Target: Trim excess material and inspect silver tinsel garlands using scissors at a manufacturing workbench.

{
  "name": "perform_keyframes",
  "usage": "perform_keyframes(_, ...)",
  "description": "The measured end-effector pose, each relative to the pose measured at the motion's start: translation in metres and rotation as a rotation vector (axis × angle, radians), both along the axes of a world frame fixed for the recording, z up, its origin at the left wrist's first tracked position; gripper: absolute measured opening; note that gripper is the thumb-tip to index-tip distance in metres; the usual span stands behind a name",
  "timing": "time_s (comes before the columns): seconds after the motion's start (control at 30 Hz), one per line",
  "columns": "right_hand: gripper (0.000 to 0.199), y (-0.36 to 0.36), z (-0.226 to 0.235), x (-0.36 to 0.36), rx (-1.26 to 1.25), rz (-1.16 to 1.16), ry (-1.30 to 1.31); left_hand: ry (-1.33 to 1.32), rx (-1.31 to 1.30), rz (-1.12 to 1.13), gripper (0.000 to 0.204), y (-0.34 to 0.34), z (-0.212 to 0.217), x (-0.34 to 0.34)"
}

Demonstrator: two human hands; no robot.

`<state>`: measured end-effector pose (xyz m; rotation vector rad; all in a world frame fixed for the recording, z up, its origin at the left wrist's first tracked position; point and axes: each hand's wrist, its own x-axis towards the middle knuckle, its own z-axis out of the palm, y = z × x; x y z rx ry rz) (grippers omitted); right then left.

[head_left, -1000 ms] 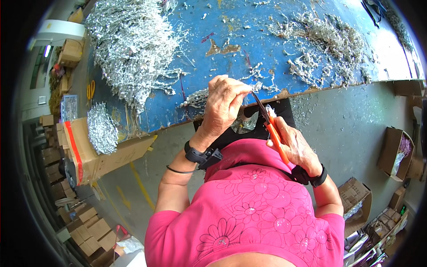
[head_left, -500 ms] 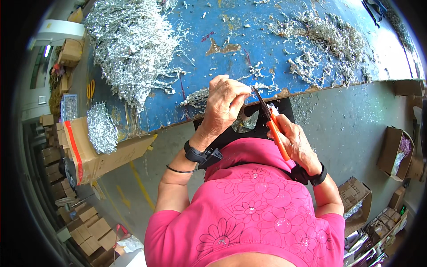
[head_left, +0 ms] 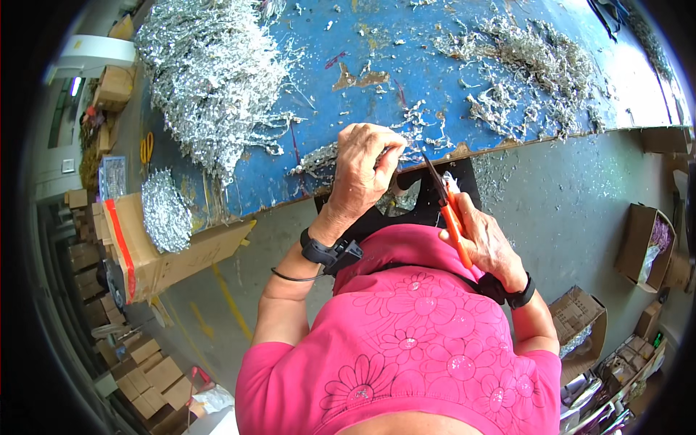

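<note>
My left hand (head_left: 365, 165) is closed in a pinch at the table's front edge. Silver tinsel strands (head_left: 316, 161) come out beside its palm; the fingers cover the grip itself. My right hand (head_left: 484, 235) is wrapped round orange-handled scissors (head_left: 451, 217), their dark, narrow blades pointing up and left, a little apart from the left fingertips. A small whitish piece shows beside the right index finger. Loose tinsel scraps (head_left: 417, 130) lie on the table just beyond the hands.
A large silver tinsel heap (head_left: 214, 87) covers the left of the blue table (head_left: 355, 109); a tangled pile (head_left: 544, 72) lies right. Yellow-handled scissors (head_left: 147, 147) rest at the left edge. A cardboard box (head_left: 188, 243) with a tinsel bundle (head_left: 167, 210) adjoins it. Cartons (head_left: 578, 326) stand on the floor.
My right hand has drawn slightly down with the scissors, so the blade tips are lower and farther from the left fingertips. The left hand is nearly still.
</note>
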<state>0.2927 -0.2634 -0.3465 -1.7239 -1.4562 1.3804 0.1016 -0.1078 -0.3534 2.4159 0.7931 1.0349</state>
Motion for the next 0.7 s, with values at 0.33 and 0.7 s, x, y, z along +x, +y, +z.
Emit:
perform_keyframes(0.33, 0.053, 0.001, 0.005, 0.001, -0.036, -0.036, 0.017, 0.011, 0.075, 0.08, 0.023, -0.002, 0.002, -0.002)
perform_keyframes(0.7, 0.047, -0.006, -0.003, 0.005, -0.084, -0.079, 0.069, 0.179, 0.08, -0.019, 0.02, -0.008, 0.0, -0.001)
